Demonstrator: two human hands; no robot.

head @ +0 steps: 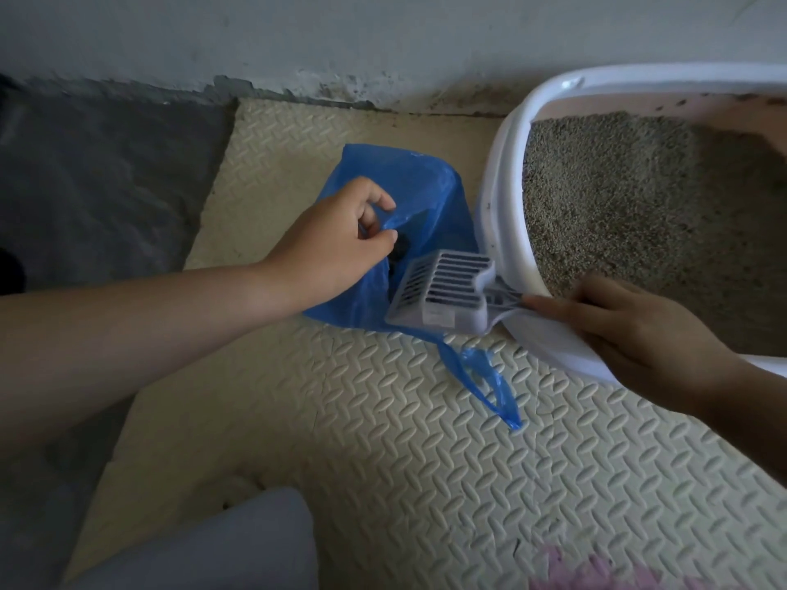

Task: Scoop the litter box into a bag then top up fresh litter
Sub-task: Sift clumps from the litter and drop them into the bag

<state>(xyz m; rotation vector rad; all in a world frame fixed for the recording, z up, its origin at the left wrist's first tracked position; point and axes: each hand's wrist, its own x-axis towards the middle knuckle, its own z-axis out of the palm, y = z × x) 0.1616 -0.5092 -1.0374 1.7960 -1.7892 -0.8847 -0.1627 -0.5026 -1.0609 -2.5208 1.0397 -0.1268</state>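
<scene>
The litter box (506,172) sits at the right of the frame. Its white rim curves from the upper right down to the right middle, and grey litter (617,206) fills it. Its left edge stands just beside the blue bag (417,185), which lies on the cream mat (426,462) at the centre. The wall (340,36) runs along the top, close behind box and bag. Below the bag the mat lies open toward the bottom edge; at the left it ends at a dark grey floor (106,172).

The left hand (336,244) comes from the left and pinches the edge of the bag mouth between thumb and curled fingers. The right hand (630,330), over the rim at the right middle, grips the handle of the white scoop (443,291). The slotted head of the scoop tilts into the bag mouth, where dark clumps (398,253) show. One bag handle (489,385) trails on the mat below.
</scene>
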